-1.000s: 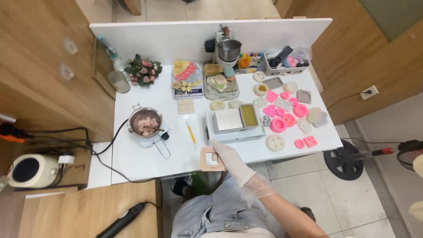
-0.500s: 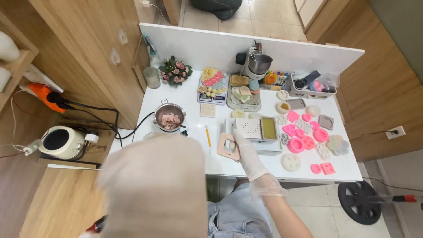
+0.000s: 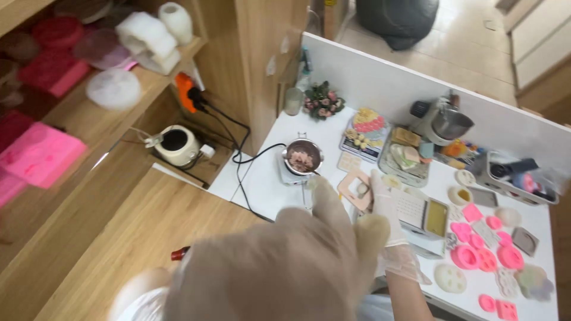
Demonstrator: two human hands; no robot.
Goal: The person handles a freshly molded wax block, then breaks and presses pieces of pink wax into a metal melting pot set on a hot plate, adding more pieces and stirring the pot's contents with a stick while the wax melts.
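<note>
Your right hand (image 3: 383,205), in a thin clear glove, reaches over the white tabletop (image 3: 262,184) and is closed on the edge of a flat, pale pink square mould with a round hollow (image 3: 357,188), holding it just above the table between the small metal melting pot of brownish mix (image 3: 302,157) and the white digital scale (image 3: 416,214). Your left hand (image 3: 291,261), in a loose beige glove, is raised close to the camera, blurred and filling the lower middle of the view; it seems to hold nothing, though you cannot tell for sure how its fingers lie. The two hands are well apart in depth. As far as the work goes, the pink square mould is picked out and in hand, but its hollow looks pale and whether anything is in it is too small to tell. The pot sits on its base, full, with its black cord (image 3: 244,157) running off to the left. Many round pink silicone moulds (image 3: 476,249) lie to the right of the scale.
</note>
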